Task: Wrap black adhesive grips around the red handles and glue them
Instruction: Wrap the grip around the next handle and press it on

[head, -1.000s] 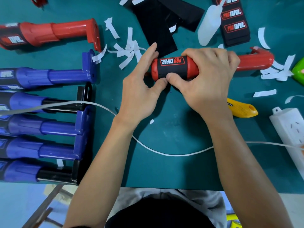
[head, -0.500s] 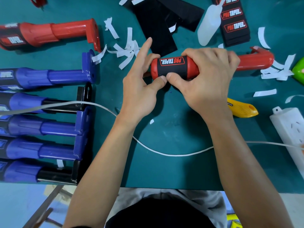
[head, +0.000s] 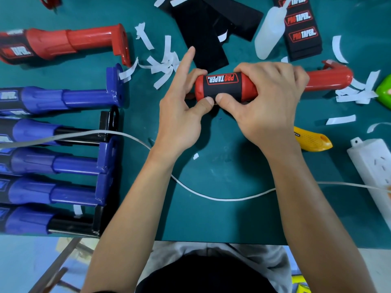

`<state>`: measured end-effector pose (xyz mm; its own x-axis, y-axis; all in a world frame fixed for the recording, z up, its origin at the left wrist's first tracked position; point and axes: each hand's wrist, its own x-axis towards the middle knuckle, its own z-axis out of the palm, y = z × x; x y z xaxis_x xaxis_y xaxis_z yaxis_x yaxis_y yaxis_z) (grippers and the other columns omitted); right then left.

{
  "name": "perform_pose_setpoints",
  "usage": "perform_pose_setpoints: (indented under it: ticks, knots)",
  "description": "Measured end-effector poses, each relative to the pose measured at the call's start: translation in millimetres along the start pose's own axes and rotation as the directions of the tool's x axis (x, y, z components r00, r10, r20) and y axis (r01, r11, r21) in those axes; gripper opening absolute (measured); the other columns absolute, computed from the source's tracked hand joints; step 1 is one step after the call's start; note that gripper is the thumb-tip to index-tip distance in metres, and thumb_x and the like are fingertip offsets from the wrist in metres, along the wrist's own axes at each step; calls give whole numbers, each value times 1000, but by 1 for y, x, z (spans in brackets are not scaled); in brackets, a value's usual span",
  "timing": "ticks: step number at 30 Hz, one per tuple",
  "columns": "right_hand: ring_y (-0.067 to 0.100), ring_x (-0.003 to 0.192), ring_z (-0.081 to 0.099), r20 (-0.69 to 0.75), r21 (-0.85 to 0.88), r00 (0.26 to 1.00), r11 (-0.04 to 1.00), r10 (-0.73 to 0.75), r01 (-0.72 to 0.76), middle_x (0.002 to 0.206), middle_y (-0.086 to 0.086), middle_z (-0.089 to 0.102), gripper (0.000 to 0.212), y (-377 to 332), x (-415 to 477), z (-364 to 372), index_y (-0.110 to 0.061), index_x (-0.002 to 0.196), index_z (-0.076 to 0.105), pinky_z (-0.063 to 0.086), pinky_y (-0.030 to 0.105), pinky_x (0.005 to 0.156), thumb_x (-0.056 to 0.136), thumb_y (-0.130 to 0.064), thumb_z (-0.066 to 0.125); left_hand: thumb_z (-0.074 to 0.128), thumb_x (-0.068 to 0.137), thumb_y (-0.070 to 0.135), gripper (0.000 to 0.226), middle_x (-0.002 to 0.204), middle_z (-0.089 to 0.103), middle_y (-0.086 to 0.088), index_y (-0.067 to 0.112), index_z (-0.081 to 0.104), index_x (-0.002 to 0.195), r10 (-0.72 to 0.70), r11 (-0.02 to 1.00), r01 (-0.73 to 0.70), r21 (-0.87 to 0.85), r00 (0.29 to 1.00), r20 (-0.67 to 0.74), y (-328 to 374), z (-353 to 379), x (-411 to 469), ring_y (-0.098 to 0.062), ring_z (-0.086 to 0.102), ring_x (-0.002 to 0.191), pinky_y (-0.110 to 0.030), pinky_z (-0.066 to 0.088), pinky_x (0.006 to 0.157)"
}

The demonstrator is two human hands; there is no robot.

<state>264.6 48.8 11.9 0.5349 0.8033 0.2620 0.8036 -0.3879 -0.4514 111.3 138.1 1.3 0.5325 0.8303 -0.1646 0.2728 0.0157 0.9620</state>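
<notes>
A red handle [head: 330,79] lies across the green table [head: 222,218] at the middle. A black grip [head: 222,84] printed PRO TAPER is wrapped round its thick left end. My right hand [head: 268,102] holds the handle from above, with its thumb pressed on the grip's near edge. My left hand [head: 182,111] holds the handle's left end, thumb against the same edge and forefinger pointing up and away. Loose black grips [head: 203,32] lie behind, and a printed stack [head: 300,24] sits at the back right beside a white glue bottle [head: 268,34].
A finished red handle [head: 63,44] lies at the back left, above a row of several blue handles [head: 63,98]. White backing strips [head: 163,62] litter the table. A yellow knife [head: 313,140], a white power strip [head: 372,170] and its cable [head: 211,196] lie near my right arm.
My left forefinger has lifted off the handle's end and now points up. Both thumbs stay pressed on the grip's near edge. The handle has not moved.
</notes>
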Motion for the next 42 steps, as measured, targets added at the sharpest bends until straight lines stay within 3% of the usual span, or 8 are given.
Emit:
perform_pose_setpoints:
  ticks: [8, 14, 23, 29, 32, 35, 38, 42]
  knots:
    - [22, 117, 55, 40, 33, 999, 999, -29, 28, 116, -10, 70, 48, 4, -1, -4, -26, 122, 71, 21, 34, 106, 89, -61, 67, 67, 84, 3, 91, 123, 68, 14, 32, 30, 162, -16, 1000, 17, -14, 1000, 21, 1, -2, 1, -15, 63, 103, -61, 54, 99]
    - [21, 122, 51, 105, 55, 994, 998, -35, 29, 127, -7, 68, 47, 6, -2, -10, -24, 135, 67, 20, 34, 107, 96, -49, 62, 66, 85, 2, 93, 128, 68, 13, 40, 27, 160, -39, 999, 39, 5, 999, 38, -2, -6, 1, -13, 63, 109, -66, 46, 108]
    - [19, 128, 47, 180, 73, 981, 995, -73, 61, 135, -9, 64, 48, 9, -1, -17, -24, 148, 57, 17, 29, 108, 101, -32, 54, 63, 88, 1, 92, 143, 63, 5, 32, 22, 165, 27, 999, -31, 28, 993, 111, -7, -17, 7, -5, 50, 141, -45, 34, 124]
    - [33, 122, 50, 169, -236, 984, 968, -50, 90, 132, 8, 58, 60, 19, -1, -22, -17, 142, 57, 22, 41, 111, 82, -14, 58, 57, 92, -7, 89, 148, 58, 2, 27, 19, 165, 86, 994, -96, 49, 980, 178, -10, -23, 13, -6, 45, 146, -23, 31, 120]
    - [32, 108, 52, 189, -214, 981, 973, -51, 91, 116, 4, 63, 54, 17, -2, -25, -16, 133, 62, 23, 38, 107, 82, -2, 60, 47, 88, -20, 91, 154, 53, -9, 26, 21, 162, 78, 991, -57, -125, 983, 169, -9, -27, 14, -13, 44, 148, -33, 44, 115]
    - [28, 107, 52, 106, -151, 992, 985, -65, 81, 116, 2, 65, 52, 5, -4, -41, -15, 132, 64, 25, 39, 103, 83, -2, 64, 48, 72, -24, 100, 149, 57, -7, 16, 28, 162, 103, 965, -64, -255, 984, 146, -3, -25, 12, -30, 50, 143, -24, 48, 96]
    - [29, 102, 55, -56, -238, 990, 965, -131, 114, 114, 3, 67, 45, -21, -12, -63, -15, 134, 65, 30, 42, 98, 89, -8, 65, 58, 72, -19, 91, 132, 59, -10, -10, 25, 156, 193, 944, -120, -309, 956, 220, 0, -15, 3, -21, 61, 123, -28, 47, 101]
    - [33, 68, 48, 167, -284, 976, 941, -140, 183, 93, 8, 68, 52, -50, -24, -83, -13, 134, 60, 33, 41, 76, 91, -38, 74, 82, 79, 7, 102, 148, 44, -20, -18, 14, 150, 200, 866, -49, -498, 947, 253, 15, -14, -5, -20, 57, 124, -33, 45, 96]
